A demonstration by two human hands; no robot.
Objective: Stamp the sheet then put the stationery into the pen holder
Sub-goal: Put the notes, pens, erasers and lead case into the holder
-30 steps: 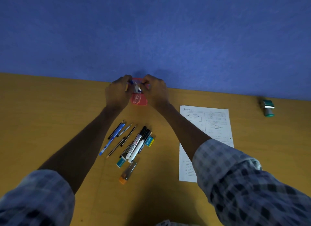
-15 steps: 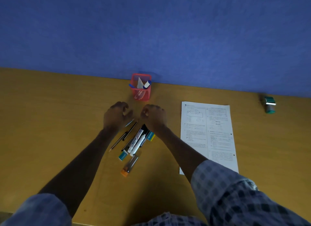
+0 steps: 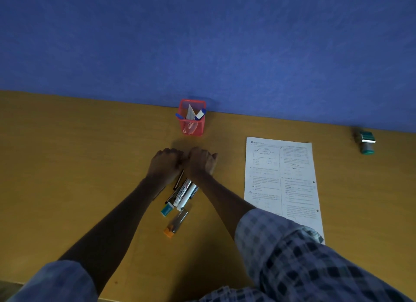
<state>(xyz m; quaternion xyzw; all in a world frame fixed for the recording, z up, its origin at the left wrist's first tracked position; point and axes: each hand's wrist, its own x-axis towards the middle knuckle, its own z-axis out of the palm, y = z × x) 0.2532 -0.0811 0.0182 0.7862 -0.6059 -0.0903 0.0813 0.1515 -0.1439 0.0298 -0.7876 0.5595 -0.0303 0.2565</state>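
While both hands, left hand (image 3: 165, 164) and right hand (image 3: 201, 161), sit curled over the pens (image 3: 183, 192) mid-tabletop, grip contents can't be told. Loading step; next: lift a batch to the pen holder (image 3: 192, 118) at the back edge.

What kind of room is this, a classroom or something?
Probably a study or office desk, maybe at a school. A printed worksheet lies on the wooden desk, a red mesh pen holder stands against a blue wall, and a stamp sits nearby.
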